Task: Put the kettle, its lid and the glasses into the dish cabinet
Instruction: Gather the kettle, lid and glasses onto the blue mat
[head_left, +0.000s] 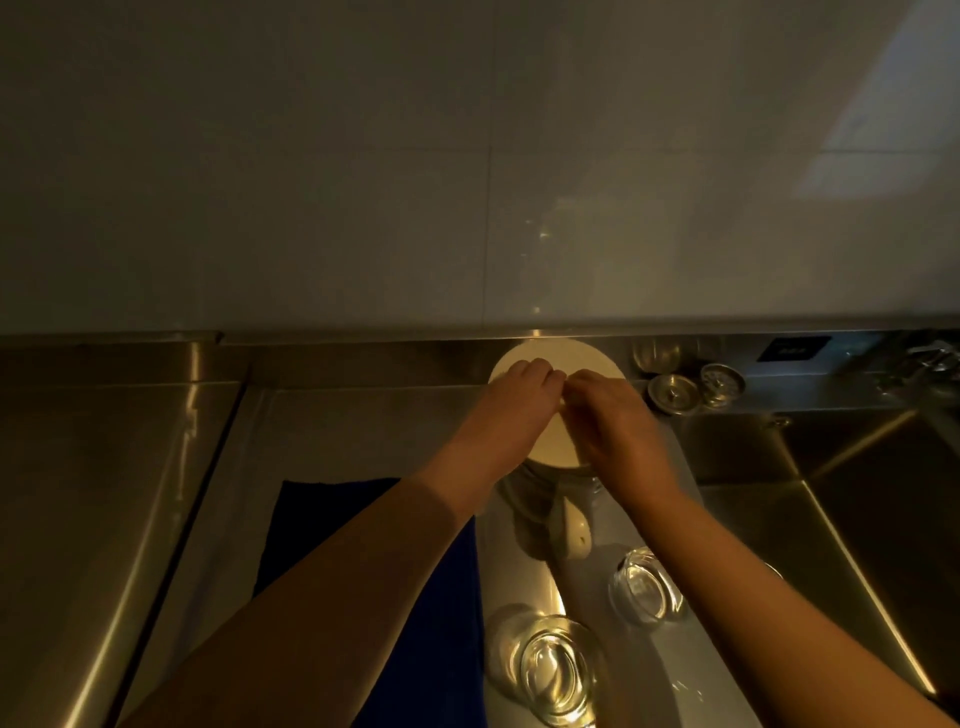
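A glass kettle (540, 499) with a white handle stands on the steel counter, and a round cream lid (582, 356) sits on top of it. My left hand (511, 400) and my right hand (610, 410) both rest on the lid, fingers curled together at its middle. Whether they grip a knob there is hidden by the fingers. Two clear glasses stand nearer to me: one (647, 584) under my right forearm, the other (556, 670) at the front.
A dark blue cloth (426, 597) lies left of the glasses, under my left forearm. Two metal sink strainers (696, 389) sit behind the kettle to the right. A deep steel sink (857, 493) opens on the right. A tiled wall rises behind the counter.
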